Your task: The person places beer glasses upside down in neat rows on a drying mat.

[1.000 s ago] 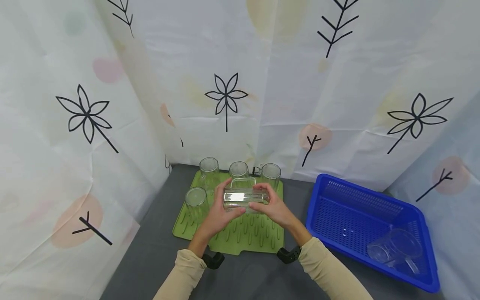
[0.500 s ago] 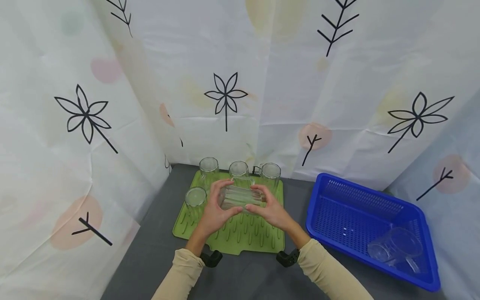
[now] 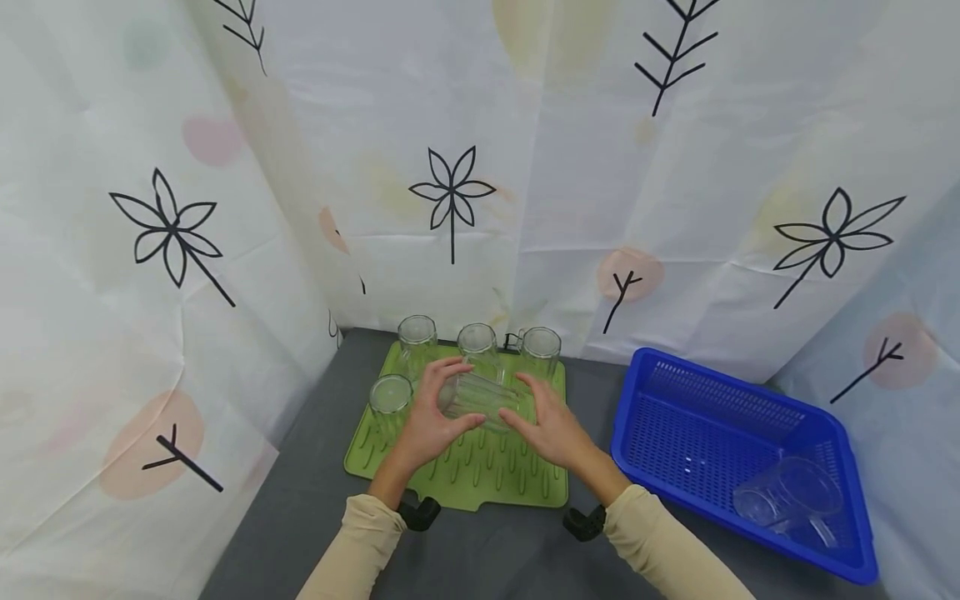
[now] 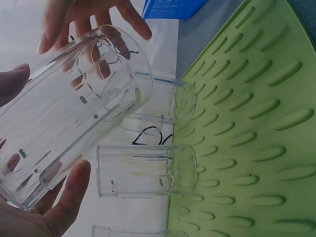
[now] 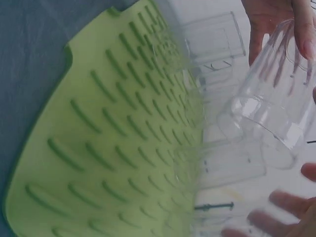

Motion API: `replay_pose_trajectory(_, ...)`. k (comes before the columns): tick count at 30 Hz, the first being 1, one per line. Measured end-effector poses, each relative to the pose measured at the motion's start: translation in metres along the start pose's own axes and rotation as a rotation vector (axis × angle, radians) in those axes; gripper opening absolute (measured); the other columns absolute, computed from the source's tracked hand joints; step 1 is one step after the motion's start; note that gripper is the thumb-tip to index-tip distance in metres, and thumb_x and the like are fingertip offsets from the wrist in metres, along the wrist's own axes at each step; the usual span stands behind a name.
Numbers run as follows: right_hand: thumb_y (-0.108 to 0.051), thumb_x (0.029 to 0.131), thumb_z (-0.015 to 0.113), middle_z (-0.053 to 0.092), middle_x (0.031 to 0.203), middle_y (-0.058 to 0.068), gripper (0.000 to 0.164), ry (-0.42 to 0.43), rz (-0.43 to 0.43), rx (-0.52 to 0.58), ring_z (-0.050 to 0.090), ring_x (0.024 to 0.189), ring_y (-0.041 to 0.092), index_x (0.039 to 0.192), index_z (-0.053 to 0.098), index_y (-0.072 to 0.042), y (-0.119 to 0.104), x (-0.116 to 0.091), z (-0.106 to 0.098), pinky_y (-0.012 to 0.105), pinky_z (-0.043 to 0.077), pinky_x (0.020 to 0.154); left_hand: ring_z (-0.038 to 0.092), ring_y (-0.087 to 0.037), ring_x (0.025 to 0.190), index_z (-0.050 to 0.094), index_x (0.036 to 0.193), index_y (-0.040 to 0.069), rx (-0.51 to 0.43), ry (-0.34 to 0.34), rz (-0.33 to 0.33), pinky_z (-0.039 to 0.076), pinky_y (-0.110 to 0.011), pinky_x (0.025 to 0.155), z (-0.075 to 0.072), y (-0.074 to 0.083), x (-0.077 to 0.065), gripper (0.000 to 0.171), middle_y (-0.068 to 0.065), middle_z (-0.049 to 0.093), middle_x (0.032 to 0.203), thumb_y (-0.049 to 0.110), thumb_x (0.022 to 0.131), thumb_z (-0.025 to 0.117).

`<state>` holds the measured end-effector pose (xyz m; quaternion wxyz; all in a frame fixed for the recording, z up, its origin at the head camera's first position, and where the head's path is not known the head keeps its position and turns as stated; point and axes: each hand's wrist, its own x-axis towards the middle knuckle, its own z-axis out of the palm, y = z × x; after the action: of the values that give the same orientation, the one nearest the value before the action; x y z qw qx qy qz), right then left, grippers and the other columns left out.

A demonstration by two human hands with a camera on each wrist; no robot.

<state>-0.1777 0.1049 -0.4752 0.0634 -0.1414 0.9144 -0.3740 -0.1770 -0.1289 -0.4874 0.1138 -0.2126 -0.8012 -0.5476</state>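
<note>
My left hand (image 3: 427, 425) grips a clear glass mug (image 3: 476, 398) by one end, thumb in front and fingers behind. The mug lies nearly on its side above the green drying mat (image 3: 487, 493), its right end tipped slightly down. My right hand (image 3: 558, 429) is at the mug's other end, fingers spread and nothing in them. In the right wrist view, a gap shows between the right fingertips (image 5: 284, 202) and the glass. Upside-down mugs stand on the mat: one mug (image 3: 391, 402) at the left, others (image 3: 417, 343) along the back.
A blue perforated basket (image 3: 671, 467) stands on the grey table (image 3: 285, 508) to the right, with a glass mug (image 3: 791, 492) lying in its right end. White patterned cloth (image 3: 570, 192) hangs behind and at both sides.
My right hand has let go of the mug and drawn back a little to the right. The left hand keeps its grip, and the mug has tilted, right end downward.
</note>
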Motion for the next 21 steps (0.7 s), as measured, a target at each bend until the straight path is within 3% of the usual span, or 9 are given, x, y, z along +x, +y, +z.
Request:
replay_pose_trajectory(7, -0.067, 0.097, 0.052, 0.03, 0.165, 0.017, 0.083, 0.079, -0.011, -0.271, 0.032, 0.149, 0.045, 0.162, 0.027, -0.022, 0.007, -0.002, -0.006, 0.07, 0.04, 0.108, 0.034, -0.035, 0.148, 0.055, 0.143, 0.021, 0.026, -0.022, -0.024, 0.033, -0.069, 0.114, -0.003, 0.0, 0.002, 0.068, -0.01, 0.036, 0.156, 0.018, 0.083, 0.086)
replay_pose_trajectory(13, -0.067, 0.096, 0.055, 0.026, 0.166, 0.021, 0.085, 0.135, -0.048, -0.386, 0.02, 0.154, 0.049, 0.162, 0.028, -0.021, 0.012, -0.001, -0.009, 0.074, 0.026, 0.117, 0.037, -0.036, 0.147, 0.055, 0.144, 0.021, 0.156, -0.035, -0.01, 0.043, -0.065, 0.109, -0.002, 0.0, 0.003, 0.07, -0.008, 0.037, 0.157, 0.018, 0.082, 0.088)
replay_pose_trajectory(21, -0.069, 0.093, 0.058, 0.027, 0.165, 0.022, 0.089, 0.213, -0.057, -0.509, 0.023, 0.152, 0.052, 0.162, 0.029, -0.022, 0.017, -0.001, -0.015, 0.077, 0.027, 0.114, 0.043, -0.035, 0.143, 0.058, 0.141, 0.026, 0.31, -0.038, 0.029, 0.047, -0.06, 0.107, 0.001, 0.002, 0.005, 0.07, -0.008, 0.041, 0.156, 0.016, 0.079, 0.09)
